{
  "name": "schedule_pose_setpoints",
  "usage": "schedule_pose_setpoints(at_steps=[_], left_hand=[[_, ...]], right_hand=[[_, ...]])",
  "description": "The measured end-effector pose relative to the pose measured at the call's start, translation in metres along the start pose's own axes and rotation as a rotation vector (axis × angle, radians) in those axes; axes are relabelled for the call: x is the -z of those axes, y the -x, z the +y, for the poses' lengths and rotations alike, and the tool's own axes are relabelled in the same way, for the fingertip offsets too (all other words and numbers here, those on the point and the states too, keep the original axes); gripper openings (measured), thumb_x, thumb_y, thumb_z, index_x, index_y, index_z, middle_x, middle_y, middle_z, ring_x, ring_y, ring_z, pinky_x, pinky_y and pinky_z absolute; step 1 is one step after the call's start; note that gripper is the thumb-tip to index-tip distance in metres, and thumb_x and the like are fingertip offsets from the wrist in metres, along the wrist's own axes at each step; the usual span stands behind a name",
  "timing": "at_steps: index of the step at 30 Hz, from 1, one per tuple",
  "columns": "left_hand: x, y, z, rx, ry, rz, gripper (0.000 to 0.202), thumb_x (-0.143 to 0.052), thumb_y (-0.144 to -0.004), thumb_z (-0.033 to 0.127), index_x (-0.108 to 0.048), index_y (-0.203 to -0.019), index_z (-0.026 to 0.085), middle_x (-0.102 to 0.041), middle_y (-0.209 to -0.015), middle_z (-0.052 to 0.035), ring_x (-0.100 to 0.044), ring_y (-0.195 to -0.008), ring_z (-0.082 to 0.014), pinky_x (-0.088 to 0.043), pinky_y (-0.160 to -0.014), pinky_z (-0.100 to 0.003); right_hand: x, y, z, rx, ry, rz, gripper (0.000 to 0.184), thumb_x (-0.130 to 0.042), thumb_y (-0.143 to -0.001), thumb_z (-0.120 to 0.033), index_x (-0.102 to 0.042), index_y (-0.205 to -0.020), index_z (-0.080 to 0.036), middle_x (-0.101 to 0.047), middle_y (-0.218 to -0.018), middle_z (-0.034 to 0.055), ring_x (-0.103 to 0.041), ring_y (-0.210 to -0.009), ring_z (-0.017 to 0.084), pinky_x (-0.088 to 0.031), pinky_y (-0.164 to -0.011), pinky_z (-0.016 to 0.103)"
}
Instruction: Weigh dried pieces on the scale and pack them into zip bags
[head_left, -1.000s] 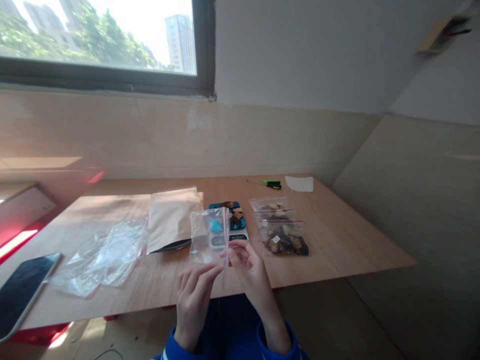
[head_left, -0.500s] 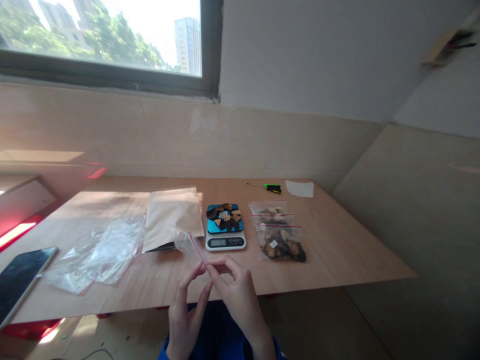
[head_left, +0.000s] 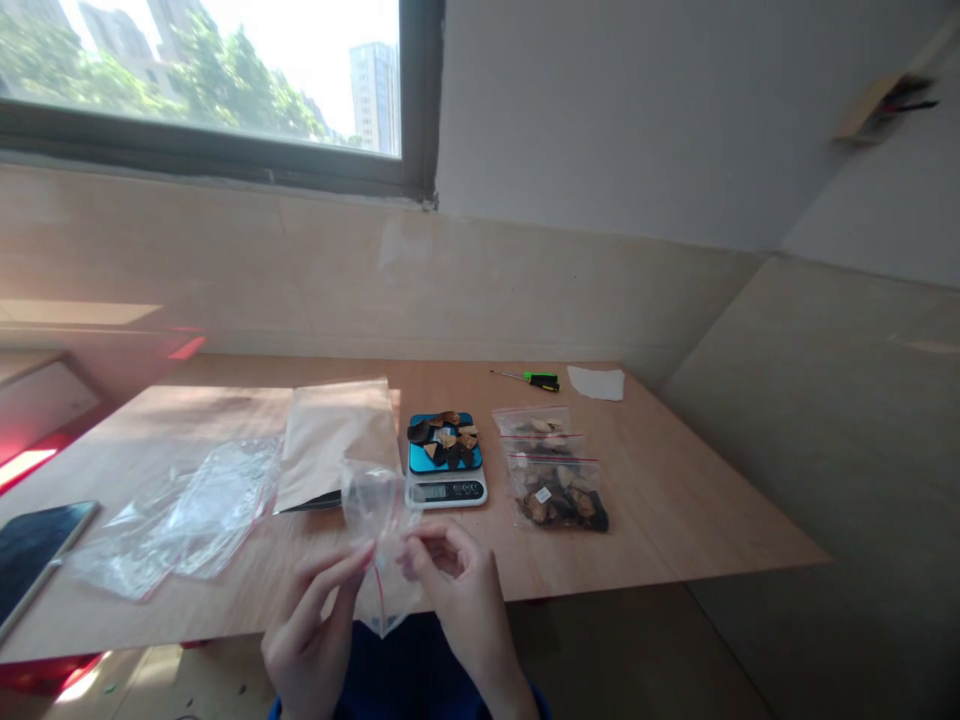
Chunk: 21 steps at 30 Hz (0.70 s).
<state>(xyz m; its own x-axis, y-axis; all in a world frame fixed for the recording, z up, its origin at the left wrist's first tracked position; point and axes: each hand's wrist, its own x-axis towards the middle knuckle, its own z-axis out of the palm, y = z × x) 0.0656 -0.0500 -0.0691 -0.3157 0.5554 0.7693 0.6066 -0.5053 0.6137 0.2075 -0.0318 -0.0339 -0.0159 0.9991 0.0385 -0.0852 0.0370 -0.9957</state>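
Between my hands is a clear zip bag [head_left: 384, 585] with a red line along its mouth, pulled apart near the table's front edge. My left hand [head_left: 319, 620] pinches one side of the mouth; the fingers of my right hand [head_left: 457, 580] close on the other side. Just beyond stands a blue and white kitchen scale [head_left: 450, 492], its display lit but too blurred to read surely. Dark and tan dried pieces [head_left: 446, 440] lie on its blue plate. Behind the bag, to the left, rests a brown paper pouch [head_left: 337, 430].
Filled zip bags [head_left: 559, 495] of dried pieces lie right of the scale. Loose clear bags [head_left: 202, 510] spread at left beside a phone [head_left: 41, 555]. A green and black screwdriver [head_left: 540, 381] and white paper [head_left: 596, 383] are at the back right.
My hands have moved apart, the left one shifting left and down. The zip bag's mouth, a narrow strip before, now spreads open between them. The view has shifted slightly.
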Motion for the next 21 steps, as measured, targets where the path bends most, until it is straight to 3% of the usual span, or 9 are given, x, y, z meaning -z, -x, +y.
schedule_pose_setpoints(at_steps=[2, 4, 7, 9, 12, 16, 21], left_hand=[[0.001, -0.008, 0.004, 0.137, 0.012, 0.115, 0.019, -0.067, -0.078, 0.014, -0.072, -0.094, 0.024, -0.068, -0.087, 0.0006, -0.062, -0.077, -0.0141, -0.047, -0.07, -0.026], [0.002, -0.017, 0.008, 0.229, 0.046, 0.146, 0.015, -0.067, -0.078, 0.017, -0.071, -0.091, 0.022, -0.069, -0.089, 0.0, -0.062, -0.08, -0.0153, -0.047, -0.073, -0.027], [0.001, -0.029, 0.013, 0.28, 0.081, 0.088, 0.014, -0.067, -0.079, 0.021, -0.071, -0.092, 0.023, -0.069, -0.089, 0.0003, -0.061, -0.082, -0.0153, -0.047, -0.074, -0.027], [-0.002, -0.035, 0.013, 0.304, 0.067, 0.06, 0.017, -0.067, -0.079, 0.024, -0.072, -0.095, 0.023, -0.068, -0.089, 0.0005, -0.06, -0.081, -0.0149, -0.046, -0.073, -0.027], [-0.008, -0.043, 0.011, 0.287, 0.017, 0.021, 0.02, -0.067, -0.079, 0.029, -0.072, -0.098, 0.023, -0.066, -0.085, 0.0007, -0.057, -0.076, -0.0143, -0.042, -0.067, -0.027], [-0.016, -0.049, 0.006, 0.241, -0.023, 0.017, 0.024, -0.066, -0.08, 0.034, -0.072, -0.1, 0.022, -0.064, -0.082, 0.0004, -0.055, -0.072, -0.0143, -0.04, -0.066, -0.028], [-0.02, -0.046, -0.001, 0.264, -0.032, 0.026, 0.022, -0.066, -0.079, 0.037, -0.072, -0.092, 0.021, -0.064, -0.08, -0.0002, -0.057, -0.078, -0.0169, -0.041, -0.075, -0.03]], right_hand=[[0.013, -0.008, 0.003, 0.007, 0.067, 0.111, 0.026, -0.062, -0.081, -0.041, -0.064, -0.083, -0.015, -0.068, -0.07, 0.0051, -0.065, -0.063, 0.016, -0.053, -0.06, 0.026], [0.029, -0.021, 0.005, 0.029, 0.145, 0.101, 0.029, -0.06, -0.082, -0.044, -0.064, -0.083, -0.015, -0.068, -0.07, 0.0053, -0.064, -0.061, 0.016, -0.053, -0.06, 0.028], [0.052, -0.052, 0.006, 0.191, 0.351, -0.118, 0.027, -0.055, -0.087, -0.042, -0.068, -0.095, -0.019, -0.069, -0.102, 0.0093, -0.065, -0.096, 0.021, -0.051, -0.088, 0.035], [0.066, -0.081, 0.008, 0.327, 0.571, -0.188, 0.03, -0.058, -0.087, -0.036, -0.065, -0.113, -0.024, -0.056, -0.132, 0.0092, -0.048, -0.126, 0.023, -0.035, -0.108, 0.041], [0.083, -0.126, 0.015, 0.315, 0.842, -0.264, 0.052, -0.064, -0.082, -0.027, -0.052, -0.132, -0.025, -0.038, -0.148, 0.0116, -0.028, -0.14, 0.026, -0.024, -0.114, 0.047], [0.094, -0.163, 0.025, 0.185, 0.978, -0.424, 0.059, -0.069, -0.079, -0.028, -0.05, -0.135, -0.024, -0.035, -0.149, 0.0148, -0.026, -0.141, 0.03, -0.026, -0.113, 0.049], [0.1, -0.167, 0.036, 0.283, 0.944, -0.402, 0.043, -0.068, -0.08, -0.028, -0.061, -0.122, -0.026, -0.049, -0.136, 0.011, -0.042, -0.131, 0.026, -0.033, -0.109, 0.044]])
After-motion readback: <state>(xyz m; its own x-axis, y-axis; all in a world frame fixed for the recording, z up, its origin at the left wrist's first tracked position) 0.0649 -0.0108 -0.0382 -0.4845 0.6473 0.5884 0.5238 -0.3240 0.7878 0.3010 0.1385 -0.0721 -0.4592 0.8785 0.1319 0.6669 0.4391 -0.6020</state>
